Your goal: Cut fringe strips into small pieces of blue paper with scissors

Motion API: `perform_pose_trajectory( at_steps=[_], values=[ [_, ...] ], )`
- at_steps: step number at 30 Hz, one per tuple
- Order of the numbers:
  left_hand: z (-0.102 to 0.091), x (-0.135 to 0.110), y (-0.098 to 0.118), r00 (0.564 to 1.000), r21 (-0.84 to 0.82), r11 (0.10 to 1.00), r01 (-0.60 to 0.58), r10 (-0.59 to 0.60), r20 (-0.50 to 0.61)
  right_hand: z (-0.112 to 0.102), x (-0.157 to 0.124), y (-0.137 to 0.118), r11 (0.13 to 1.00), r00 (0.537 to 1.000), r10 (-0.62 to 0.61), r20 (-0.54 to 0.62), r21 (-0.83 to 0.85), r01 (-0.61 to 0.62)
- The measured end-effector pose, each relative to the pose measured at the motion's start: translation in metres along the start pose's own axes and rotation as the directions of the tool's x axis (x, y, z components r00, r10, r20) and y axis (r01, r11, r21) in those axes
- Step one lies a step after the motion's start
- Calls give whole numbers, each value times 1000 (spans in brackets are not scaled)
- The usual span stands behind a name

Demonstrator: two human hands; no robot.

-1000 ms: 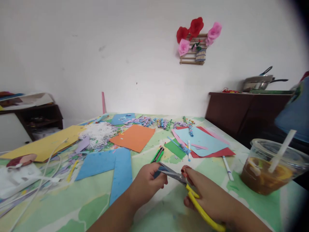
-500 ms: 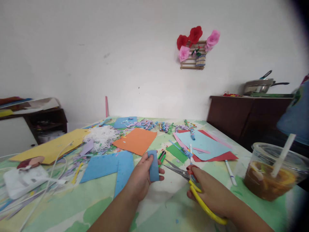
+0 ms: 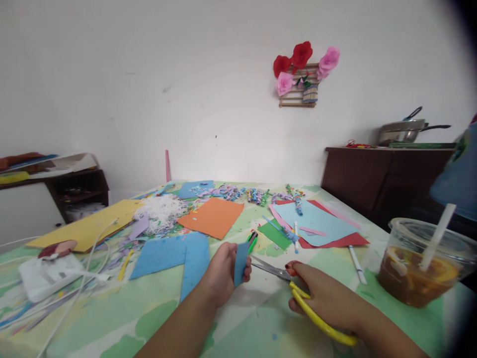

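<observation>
My left hand (image 3: 222,273) is closed on a small blue paper strip (image 3: 241,263), held upright. Yellow-handled scissors (image 3: 320,318) are in my right hand (image 3: 324,293), their blades (image 3: 270,268) pointing left toward the strip and nearly together. The tips lie close to the left fingers; whether they touch the paper I cannot tell. Just behind the strip lies a green cutter (image 3: 252,242) on the table. A larger blue sheet (image 3: 160,256) with a piece cut away rests left of my left hand.
Around lie an orange sheet (image 3: 212,217), yellow sheets (image 3: 89,223), white paper shreds (image 3: 162,213), and light blue paper (image 3: 316,221) over red paper. A white power strip (image 3: 48,276) with cables sits at left. An iced drink cup (image 3: 417,268) and a white pen (image 3: 357,266) stand and lie at right.
The blue strip has turned from showing its broad face to a narrower, slanted view, and my left fingers have curled around it. The scissor blades have drawn closer together.
</observation>
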State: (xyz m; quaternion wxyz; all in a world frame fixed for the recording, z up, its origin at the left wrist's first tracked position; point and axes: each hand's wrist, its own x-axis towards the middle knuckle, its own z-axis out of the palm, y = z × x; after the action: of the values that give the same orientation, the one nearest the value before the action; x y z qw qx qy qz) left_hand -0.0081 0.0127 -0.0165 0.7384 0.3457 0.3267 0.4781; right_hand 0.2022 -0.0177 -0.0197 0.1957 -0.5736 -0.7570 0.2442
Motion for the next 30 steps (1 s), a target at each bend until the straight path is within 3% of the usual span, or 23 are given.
perform_pose_trajectory(
  at_steps=[7, 11, 17, 21, 25, 30],
  values=[
    [1, -8, 6, 990, -107, 993, 42, -27, 140, -3, 2, 0, 999, 1000, 24, 5, 46, -24],
    [1, -8, 8, 995, -128, 991, -43, 54, 85, -5, 4, 1, 996, 999, 33, 22, 77, -34],
    [0, -1, 1, 990, 27, 990, -141, 142, -28, -5, 4, -1, 995, 999, 10, 36, 100, -13],
    [-3, 4, -4, 989, 148, 983, -108, 121, -81, -5, 3, -1, 995, 999, -7, 36, 104, 3],
    [-5, 2, -3, 995, 256, 965, -54, 72, -63, -6, 3, 0, 995, 999, -13, 31, 99, 10],
    [-4, 0, -1, 985, 341, 929, -143, 166, -40, -6, 4, 1, 996, 999, 0, 32, 91, -3]
  ],
)
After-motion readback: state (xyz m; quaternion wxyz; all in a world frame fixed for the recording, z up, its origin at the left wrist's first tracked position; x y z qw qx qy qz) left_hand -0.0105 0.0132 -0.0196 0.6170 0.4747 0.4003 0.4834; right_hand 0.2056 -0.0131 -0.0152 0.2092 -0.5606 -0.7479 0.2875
